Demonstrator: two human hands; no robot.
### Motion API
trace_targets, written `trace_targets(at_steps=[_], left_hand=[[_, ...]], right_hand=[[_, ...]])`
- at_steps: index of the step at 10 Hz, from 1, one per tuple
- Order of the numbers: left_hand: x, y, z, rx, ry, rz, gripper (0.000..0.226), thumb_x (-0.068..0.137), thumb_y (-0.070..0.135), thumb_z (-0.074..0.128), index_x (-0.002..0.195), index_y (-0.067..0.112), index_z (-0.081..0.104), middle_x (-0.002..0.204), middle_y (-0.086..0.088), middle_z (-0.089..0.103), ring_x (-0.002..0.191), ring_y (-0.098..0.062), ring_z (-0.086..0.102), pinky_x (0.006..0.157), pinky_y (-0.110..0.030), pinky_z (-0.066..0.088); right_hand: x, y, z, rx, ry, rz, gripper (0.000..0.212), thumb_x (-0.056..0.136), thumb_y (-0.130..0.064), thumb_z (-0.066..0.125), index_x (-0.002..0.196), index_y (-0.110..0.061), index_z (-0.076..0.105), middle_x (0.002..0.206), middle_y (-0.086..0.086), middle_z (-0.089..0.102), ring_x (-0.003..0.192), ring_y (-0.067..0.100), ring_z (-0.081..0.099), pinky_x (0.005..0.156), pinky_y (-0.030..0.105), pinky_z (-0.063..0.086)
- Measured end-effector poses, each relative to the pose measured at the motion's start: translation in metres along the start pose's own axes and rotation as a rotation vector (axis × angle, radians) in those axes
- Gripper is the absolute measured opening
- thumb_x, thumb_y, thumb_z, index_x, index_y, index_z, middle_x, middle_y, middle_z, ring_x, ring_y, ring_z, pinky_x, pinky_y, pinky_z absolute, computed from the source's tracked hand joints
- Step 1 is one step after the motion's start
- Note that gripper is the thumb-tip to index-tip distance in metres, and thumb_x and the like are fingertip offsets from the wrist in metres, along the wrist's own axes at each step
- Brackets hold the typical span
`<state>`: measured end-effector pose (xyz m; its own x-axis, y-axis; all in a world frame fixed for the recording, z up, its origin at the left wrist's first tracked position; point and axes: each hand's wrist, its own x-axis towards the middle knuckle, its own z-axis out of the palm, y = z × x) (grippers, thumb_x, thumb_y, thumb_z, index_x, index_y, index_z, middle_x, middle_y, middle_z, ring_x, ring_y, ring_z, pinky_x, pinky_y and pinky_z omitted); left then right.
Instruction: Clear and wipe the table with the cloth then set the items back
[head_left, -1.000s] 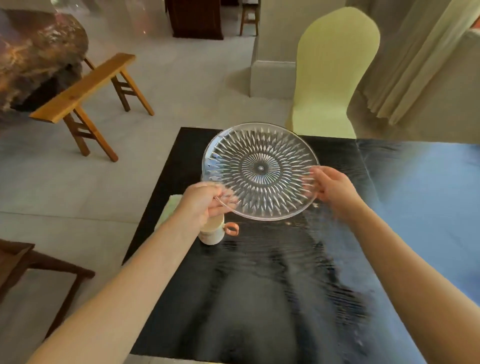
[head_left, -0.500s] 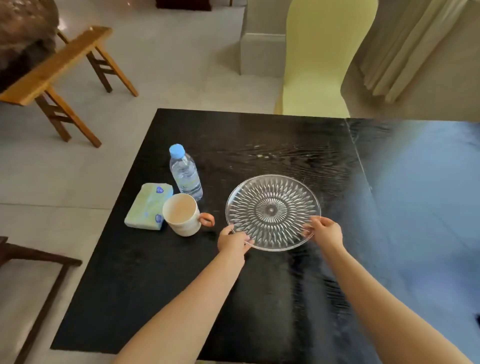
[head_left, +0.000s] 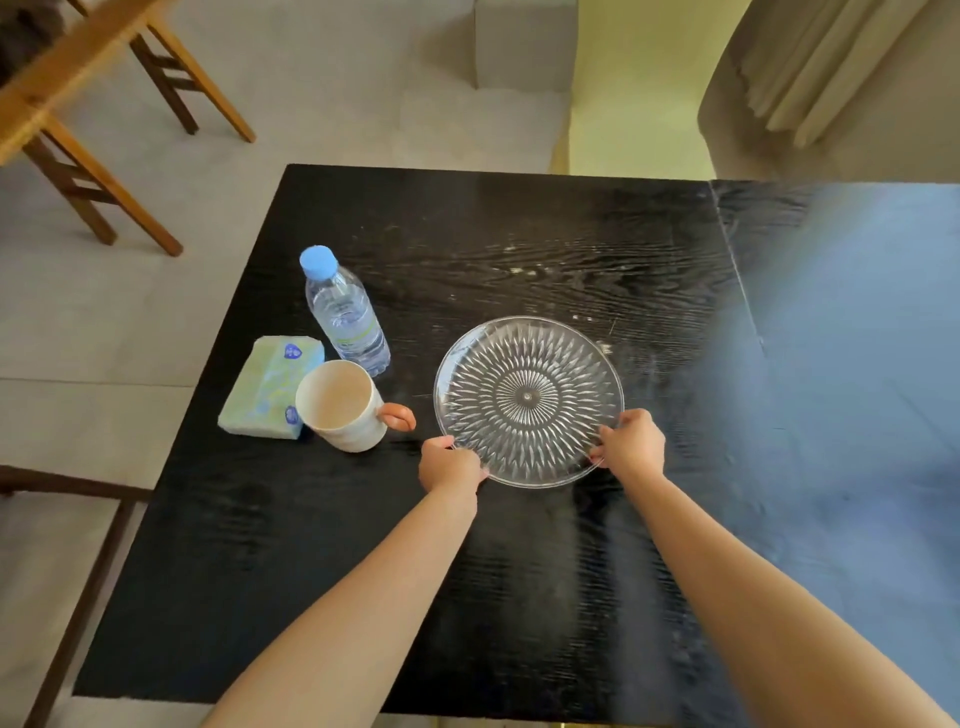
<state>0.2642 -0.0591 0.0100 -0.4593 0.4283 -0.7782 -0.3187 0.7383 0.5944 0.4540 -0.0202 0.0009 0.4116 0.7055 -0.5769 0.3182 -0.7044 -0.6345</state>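
A clear cut-glass plate lies flat on the black table, near its middle. My left hand grips the plate's near-left rim and my right hand grips its near-right rim. Left of the plate stands a white mug with an orange handle. Behind the mug is a water bottle with a blue cap. A green and blue tissue pack lies beside the mug at the table's left edge. No cloth is in view.
A yellow-covered chair stands at the table's far side. A wooden bench is on the floor at the far left. A dark chair frame sits by the near-left table corner. Curtains hang at the far right.
The plate has come down from in front of me onto the table, both hands still on its rim. The bottle, mug and tissue pack have come into view.
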Motion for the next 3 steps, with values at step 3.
trace_targets(at_steps=[3], left_hand=[[-0.027, 0.021, -0.011, 0.289, -0.024, -0.011, 0.063, 0.087, 0.004, 0.051, 0.145, 0.009, 0.026, 0.14, -0.016, 0.036, 0.115, -0.033, 0.051, 0.097, -0.044, 0.05]], right_hand=[[-0.019, -0.023, -0.02, -0.463, -0.131, -0.055, 0.048, 0.084, -0.018, 0.059, 0.124, -0.002, 0.038, 0.128, 0.019, 0.052, 0.107, 0.037, 0.06, 0.084, 0.042, 0.054]])
